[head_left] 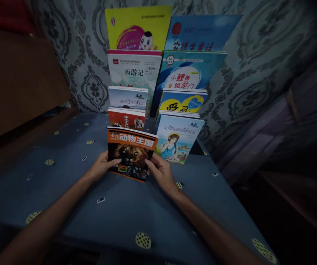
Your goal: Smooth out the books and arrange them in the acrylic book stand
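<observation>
Between my two hands stands an orange and black book [132,152] with a lion on its cover, tilted back a little. My left hand [104,165] grips its left edge, thumb on the front cover. On the opposite edge, my right hand [160,170] holds it the same way; the fingers behind the book are hidden. Right behind it is a red book [116,118], then a pale blue book [127,97] and a white book [133,70]. In the right column, a light blue book with a girl on it [178,141] stands in front.
A yellow book [138,27] and a blue book [202,31] stand at the back by the patterned wall [92,84]. A teal book [191,70] and a blue and yellow book [184,101] stand between. Grey-blue cloth [72,206] covers the table. Wooden furniture [20,81] is at left, a curtain [274,106] at right.
</observation>
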Demonstrator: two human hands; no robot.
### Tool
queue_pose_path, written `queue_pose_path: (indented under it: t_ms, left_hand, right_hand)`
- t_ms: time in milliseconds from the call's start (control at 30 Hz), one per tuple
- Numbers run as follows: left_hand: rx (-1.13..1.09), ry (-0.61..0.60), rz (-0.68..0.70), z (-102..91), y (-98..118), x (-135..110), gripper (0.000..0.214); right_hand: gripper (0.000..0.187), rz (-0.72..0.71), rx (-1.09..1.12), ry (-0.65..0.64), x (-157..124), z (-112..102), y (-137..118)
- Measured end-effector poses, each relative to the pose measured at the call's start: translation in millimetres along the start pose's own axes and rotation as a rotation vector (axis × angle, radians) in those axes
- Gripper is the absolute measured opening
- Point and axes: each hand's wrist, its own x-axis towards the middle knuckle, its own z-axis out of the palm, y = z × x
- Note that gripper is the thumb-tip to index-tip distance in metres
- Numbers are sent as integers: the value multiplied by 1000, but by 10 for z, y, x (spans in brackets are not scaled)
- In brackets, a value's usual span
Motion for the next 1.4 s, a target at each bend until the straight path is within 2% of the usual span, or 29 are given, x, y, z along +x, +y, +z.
queue_pose_path:
  t_ms: [200, 533, 800, 1067, 1400]
  left_hand:
    - [18, -17, 17, -1, 11, -17, 49]
    - [26, 2, -41, -29, 36, -59, 51]
    - [110, -61, -49, -75, 150, -98, 47]
    - [53, -85, 42, 45, 158, -2, 55]
    - [-11, -109, 86, 26, 135, -27, 44]
  right_hand:
    - [37, 6, 5, 4, -10, 13, 4]
    - [33, 15, 11, -45, -79, 12, -52]
    - [31, -103, -124, -67, -135, -54, -186]
    - [39, 86, 71, -6, -78, -77, -150]
    - [43, 102, 94, 25, -56, -78, -58]
